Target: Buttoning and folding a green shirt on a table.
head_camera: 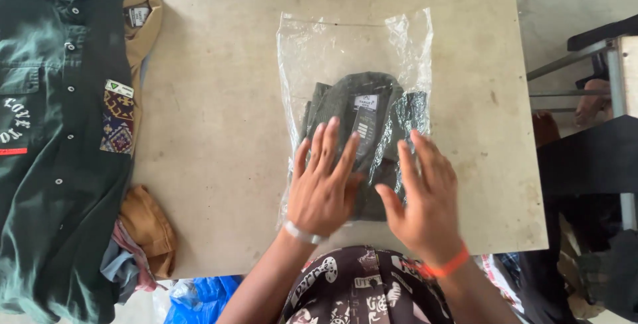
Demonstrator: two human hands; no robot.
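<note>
**Both hands flat on a bagged dark shirt**

From my feed, looking straight down, I see a clear plastic bag (354,108) lying on the pale worktop (212,131), and I take that bag as my reference for everything else. Inside its lower half sits a folded dark green shirt (345,108) with a small label at the collar; the upper part of the bag is flat and see-through, showing the worktop beneath.

My left hand (323,188) lies on the lower left part of the bag, fingers spread wide and pressed flat on the plastic over the shirt, gripping nothing. A pale band (302,233) circles that wrist. My right hand (425,198) lies on the lower right part of the bag, also open and flat, fingers fanned, its thumb pointing toward the left hand. An orange band (446,266) sits on that wrist. The two hands are just beside each other but apart, with a strip of bagged shirt showing between them.

Well to the left of the bag, at the worktop's edge, is a large dark green button shirt (60,164) laid open, with a patterned patch near its hem side. A tan garment (147,227) shows from under it. Off to the right of the bag, beyond the worktop, stands a dark chair (585,154).
</note>
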